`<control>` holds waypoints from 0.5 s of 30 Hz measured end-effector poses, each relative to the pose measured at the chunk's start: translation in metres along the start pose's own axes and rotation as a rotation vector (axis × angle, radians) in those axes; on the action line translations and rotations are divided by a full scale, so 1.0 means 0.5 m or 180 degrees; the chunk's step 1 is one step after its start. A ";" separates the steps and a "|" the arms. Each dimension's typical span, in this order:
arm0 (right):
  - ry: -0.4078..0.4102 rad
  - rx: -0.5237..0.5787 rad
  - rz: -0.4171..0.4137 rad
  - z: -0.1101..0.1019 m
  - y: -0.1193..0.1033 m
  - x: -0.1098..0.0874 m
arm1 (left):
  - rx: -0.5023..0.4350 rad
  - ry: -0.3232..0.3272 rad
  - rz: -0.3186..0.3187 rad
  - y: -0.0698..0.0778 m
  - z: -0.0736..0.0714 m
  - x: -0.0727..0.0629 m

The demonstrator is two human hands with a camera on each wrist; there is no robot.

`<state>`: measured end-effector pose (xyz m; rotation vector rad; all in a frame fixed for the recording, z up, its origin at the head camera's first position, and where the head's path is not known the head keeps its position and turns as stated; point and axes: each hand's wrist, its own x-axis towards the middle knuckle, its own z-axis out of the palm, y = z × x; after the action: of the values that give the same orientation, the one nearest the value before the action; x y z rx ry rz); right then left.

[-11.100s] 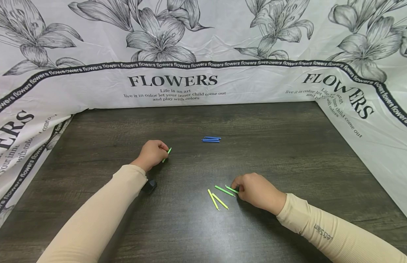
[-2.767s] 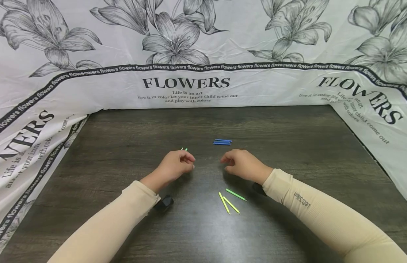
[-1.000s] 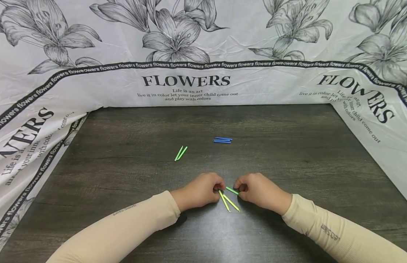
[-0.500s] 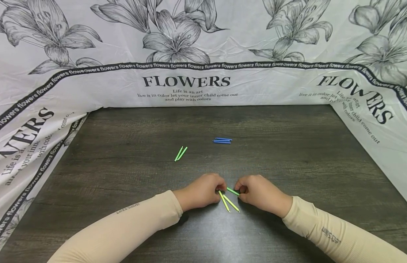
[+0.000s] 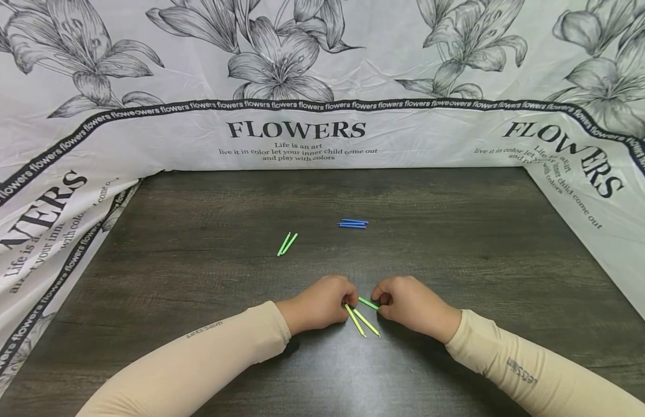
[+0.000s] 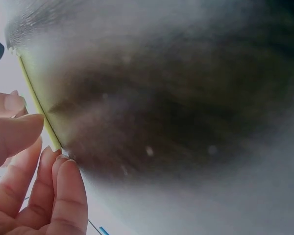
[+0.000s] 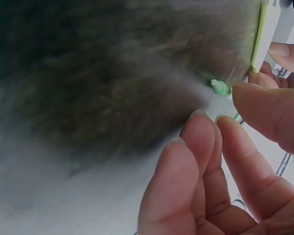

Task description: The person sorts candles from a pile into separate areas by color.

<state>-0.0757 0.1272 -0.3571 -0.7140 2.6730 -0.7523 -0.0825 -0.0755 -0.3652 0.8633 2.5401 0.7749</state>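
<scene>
At the yellow candles, my left hand (image 5: 325, 302) pinches the upper end of the left one (image 5: 356, 322) between thumb and fingers. The second yellow candle (image 5: 368, 324) lies slanted beside it, their upper ends close together. My right hand (image 5: 418, 308) has its fingers curled at a single green candle (image 5: 368, 303), thumb and forefinger at its wick end, which they hide in the head view. From the right wrist, that green wick end (image 7: 220, 87) shows just past the thumb tip. The left wrist view shows the thumb against the yellow candle (image 6: 39, 105).
Two green candles (image 5: 288, 244) lie side by side, slanted, farther back on the left. Several blue candles (image 5: 352, 226) lie in a small group behind the hands. Flower-printed white cloth (image 5: 296, 136) borders the dark wooden table (image 5: 458, 231) at the back and sides.
A second green candle has joined the one at back left since the oldest frame. Both hands then came forward, left to the yellow candles, right to the remaining green one; the left yellow candle shifted slightly.
</scene>
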 end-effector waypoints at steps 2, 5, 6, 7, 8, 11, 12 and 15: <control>0.0000 0.0007 0.0003 0.000 0.000 0.001 | 0.0021 -0.0025 0.0006 0.001 -0.001 -0.001; 0.0002 0.0010 -0.0031 0.001 0.002 0.001 | 0.0038 -0.0051 0.0023 0.001 0.000 -0.002; 0.0002 0.0013 -0.0048 0.001 0.002 0.001 | 0.0033 -0.0052 0.0029 0.001 0.000 -0.002; 0.0000 0.0017 -0.0065 0.002 0.002 0.001 | 0.0034 -0.0051 0.0033 0.001 0.000 -0.002; 0.0000 0.0017 -0.0078 0.002 0.002 0.001 | 0.0035 -0.0047 0.0041 0.001 0.000 -0.002; 0.0000 0.0019 -0.0101 0.004 0.002 0.001 | 0.0043 -0.0046 0.0042 0.001 0.000 -0.002; 0.0003 0.0013 -0.0100 0.005 0.001 0.001 | 0.0041 -0.0046 0.0045 0.001 0.000 -0.002; 0.0021 -0.0041 -0.0112 0.006 -0.001 0.001 | 0.0035 -0.0054 0.0038 0.003 -0.001 -0.003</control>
<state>-0.0748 0.1254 -0.3596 -0.7650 2.6802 -0.7480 -0.0812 -0.0756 -0.3638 0.8858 2.5290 0.7545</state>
